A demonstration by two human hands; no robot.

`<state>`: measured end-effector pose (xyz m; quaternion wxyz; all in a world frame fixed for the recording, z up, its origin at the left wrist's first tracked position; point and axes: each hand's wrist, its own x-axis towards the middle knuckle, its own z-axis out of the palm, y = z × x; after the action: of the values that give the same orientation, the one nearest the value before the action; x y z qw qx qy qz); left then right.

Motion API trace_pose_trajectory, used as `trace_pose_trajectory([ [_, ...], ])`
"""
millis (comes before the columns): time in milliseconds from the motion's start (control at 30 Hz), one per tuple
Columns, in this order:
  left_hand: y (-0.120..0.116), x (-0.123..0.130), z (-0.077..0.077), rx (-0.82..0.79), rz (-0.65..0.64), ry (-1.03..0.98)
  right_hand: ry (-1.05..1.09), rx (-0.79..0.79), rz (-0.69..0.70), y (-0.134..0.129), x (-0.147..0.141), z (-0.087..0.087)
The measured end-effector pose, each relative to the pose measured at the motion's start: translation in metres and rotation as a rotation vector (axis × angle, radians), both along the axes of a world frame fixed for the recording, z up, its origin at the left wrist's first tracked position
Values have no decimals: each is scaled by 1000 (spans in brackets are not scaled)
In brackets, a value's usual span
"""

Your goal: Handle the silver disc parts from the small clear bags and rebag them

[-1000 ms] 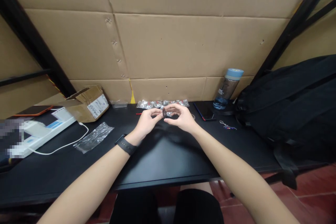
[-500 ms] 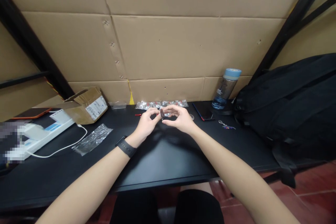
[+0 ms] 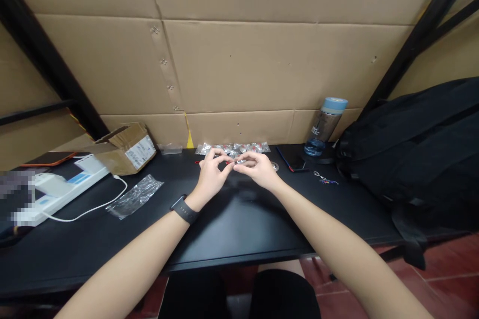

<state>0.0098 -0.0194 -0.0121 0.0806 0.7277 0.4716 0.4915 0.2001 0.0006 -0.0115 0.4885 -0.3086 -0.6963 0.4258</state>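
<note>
Head view: left hand (image 3: 210, 173) and right hand (image 3: 259, 169), both pinching one small part (image 3: 235, 160).

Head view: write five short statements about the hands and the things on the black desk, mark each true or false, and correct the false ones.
1. The left hand and the right hand meet at the fingertips over a small part pinched between them. True.
2. A black wristband sits on the right wrist. False: it is on the left wrist.
3. The water bottle with the blue lid stands left of the cardboard box. False: it stands far to the right of it, beside the black backpack.
4. A row of small clear packets lies against the cardboard wall, beyond the hands. True.
5. The crumpled clear bag lies on top of the dark phone. False: they lie apart, the bag left of the hands, the phone right.
</note>
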Motion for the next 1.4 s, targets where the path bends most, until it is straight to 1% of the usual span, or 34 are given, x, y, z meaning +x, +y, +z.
trace_pose_trajectory([
  [100, 1, 0, 0, -14, 7, -14, -67, 26, 3, 1, 2, 2],
  [167, 1, 1, -1, -40, 5, -29, -141, 114, -12, 0, 3, 5],
  [267, 1, 3, -1, -63, 10, -53, -293, 264, -101, -3, 6, 9],
  [333, -1, 4, 0, -68, 26, -58, -367, 318, -165, -5, 7, 11],
  [400, -2, 4, 0, -70, 41, -49, -392, 338, -193, -5, 8, 11],
  [467, -2, 4, -1, -72, 43, -47, -348, 314, -170, -4, 8, 10],
  [500, -1, 3, -2, -72, 34, -56, -301, 276, -136, -4, 8, 9],
  [633, 5, 2, -9, -74, -34, -135, -40, 27, 41, 1, 6, 3],
  [700, 7, 2, -11, -79, -66, -167, 51, -60, 86, 2, 4, 0],
  [767, 7, 3, -11, -84, -84, -185, 104, -106, 97, 1, 3, -1],
  [900, 5, 2, -7, -80, -81, -167, 180, -149, 106, -1, -1, -2],
  [1000, 6, 0, -5, -67, -74, -139, 192, -142, 76, -2, -3, -1],
  [1133, 8, -2, -7, -65, -121, -140, 196, -146, 40, -2, -4, -1],
  [1267, 10, 0, -9, -73, -160, -202, 208, -165, 49, -3, -5, -1],
  [1400, 11, 1, -9, -120, -220, -297, 228, -162, 69, -4, -5, 1],
])
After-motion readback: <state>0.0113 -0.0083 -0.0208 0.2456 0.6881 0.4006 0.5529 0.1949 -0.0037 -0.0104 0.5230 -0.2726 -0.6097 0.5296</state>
